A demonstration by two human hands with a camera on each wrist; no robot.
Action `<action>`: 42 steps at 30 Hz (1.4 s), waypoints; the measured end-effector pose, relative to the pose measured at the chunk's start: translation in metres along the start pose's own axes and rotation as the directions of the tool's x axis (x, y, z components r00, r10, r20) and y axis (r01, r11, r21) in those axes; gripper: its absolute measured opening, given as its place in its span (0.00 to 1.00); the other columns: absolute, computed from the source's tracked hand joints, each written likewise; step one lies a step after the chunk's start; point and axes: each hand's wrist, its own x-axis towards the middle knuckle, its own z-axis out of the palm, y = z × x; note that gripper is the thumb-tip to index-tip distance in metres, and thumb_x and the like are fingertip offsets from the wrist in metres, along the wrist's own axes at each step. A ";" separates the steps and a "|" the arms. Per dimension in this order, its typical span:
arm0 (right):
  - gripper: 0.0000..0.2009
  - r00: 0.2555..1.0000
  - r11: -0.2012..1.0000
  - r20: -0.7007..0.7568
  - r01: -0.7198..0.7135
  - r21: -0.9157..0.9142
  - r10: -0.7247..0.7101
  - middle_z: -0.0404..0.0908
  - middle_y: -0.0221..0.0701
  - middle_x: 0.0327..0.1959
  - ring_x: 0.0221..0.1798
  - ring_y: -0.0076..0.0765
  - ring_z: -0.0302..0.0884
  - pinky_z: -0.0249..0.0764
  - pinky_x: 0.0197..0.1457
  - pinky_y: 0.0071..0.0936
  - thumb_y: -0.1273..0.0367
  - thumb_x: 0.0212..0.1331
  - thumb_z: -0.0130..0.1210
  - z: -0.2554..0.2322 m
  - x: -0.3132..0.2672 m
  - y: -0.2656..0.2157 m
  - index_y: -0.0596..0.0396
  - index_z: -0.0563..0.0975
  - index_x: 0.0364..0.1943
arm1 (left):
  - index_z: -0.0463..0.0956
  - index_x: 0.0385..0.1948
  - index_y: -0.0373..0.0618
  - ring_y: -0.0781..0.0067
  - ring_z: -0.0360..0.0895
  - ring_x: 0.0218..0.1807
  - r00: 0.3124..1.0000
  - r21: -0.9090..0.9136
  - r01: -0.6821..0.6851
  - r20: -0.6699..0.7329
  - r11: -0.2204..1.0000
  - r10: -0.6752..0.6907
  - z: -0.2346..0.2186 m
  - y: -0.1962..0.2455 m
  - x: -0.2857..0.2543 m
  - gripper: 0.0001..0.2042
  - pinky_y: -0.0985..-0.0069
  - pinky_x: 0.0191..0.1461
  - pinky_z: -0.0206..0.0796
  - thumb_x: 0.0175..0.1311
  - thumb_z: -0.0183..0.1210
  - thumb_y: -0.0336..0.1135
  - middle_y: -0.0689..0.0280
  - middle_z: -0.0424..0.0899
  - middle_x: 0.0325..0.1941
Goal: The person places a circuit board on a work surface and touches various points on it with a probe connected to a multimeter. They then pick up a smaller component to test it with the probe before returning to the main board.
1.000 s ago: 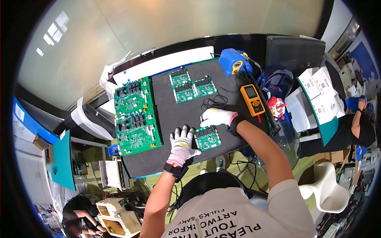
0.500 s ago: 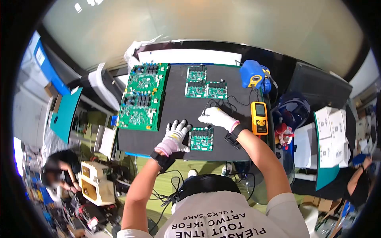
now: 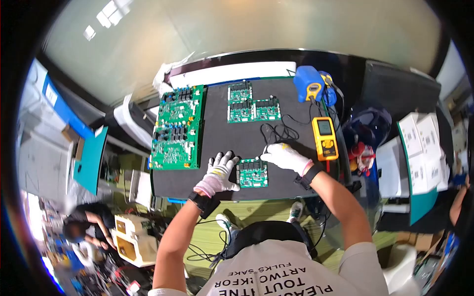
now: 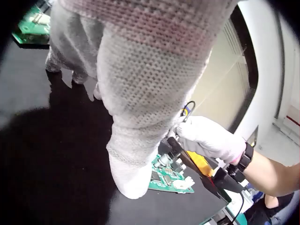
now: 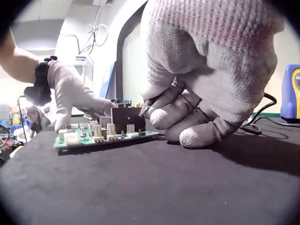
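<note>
A small green circuit board with black relay-like blocks lies on the dark mat near the front edge. My gloved left hand rests to its left with fingers spread on the mat and thumb at the board's edge. At the far right corner of the board is my gloved right hand. Its thumb and forefinger pinch a small thin metal piece beside a black block on the board; most of that piece is hidden by the fingers. A black cable lies looped just beyond this hand.
Several similar small boards lie together farther back. Two large green boards stand at the mat's left. On the right are an orange handheld meter and a blue device. White boxes sit farther right.
My right hand has moved in close to the board's far right corner, after hovering beyond it. The left hand stays beside the board. The head view has swung about.
</note>
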 end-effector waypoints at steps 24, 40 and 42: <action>0.14 0.961 0.954 -0.091 0.241 -0.181 -0.260 0.78 0.41 0.29 0.35 0.47 0.75 0.69 0.38 0.38 0.58 0.57 0.52 0.025 -0.005 0.025 0.56 0.79 0.32 | 0.53 0.65 0.57 0.47 0.44 0.72 1.000 0.051 -0.015 0.013 0.999 0.015 -0.008 0.004 -0.002 0.51 0.43 0.69 0.39 0.33 0.69 0.57 0.59 0.49 0.71; 0.12 0.917 0.875 -0.038 0.365 -0.318 -0.396 0.77 0.36 0.32 0.37 0.45 0.75 0.70 0.40 0.38 0.59 0.59 0.48 0.028 -0.005 0.030 0.47 0.79 0.36 | 0.55 0.64 0.53 0.42 0.47 0.70 0.999 0.040 -0.046 -0.018 0.998 0.047 -0.010 0.005 -0.004 0.51 0.44 0.67 0.43 0.31 0.70 0.56 0.54 0.53 0.69; 0.12 0.929 0.882 -0.029 0.340 -0.325 -0.369 0.77 0.37 0.33 0.37 0.45 0.75 0.71 0.40 0.38 0.59 0.59 0.48 0.026 -0.005 0.027 0.47 0.79 0.36 | 0.55 0.64 0.52 0.41 0.47 0.70 0.999 0.046 -0.041 -0.004 0.998 0.041 -0.012 0.006 -0.004 0.51 0.44 0.68 0.43 0.31 0.70 0.55 0.54 0.52 0.70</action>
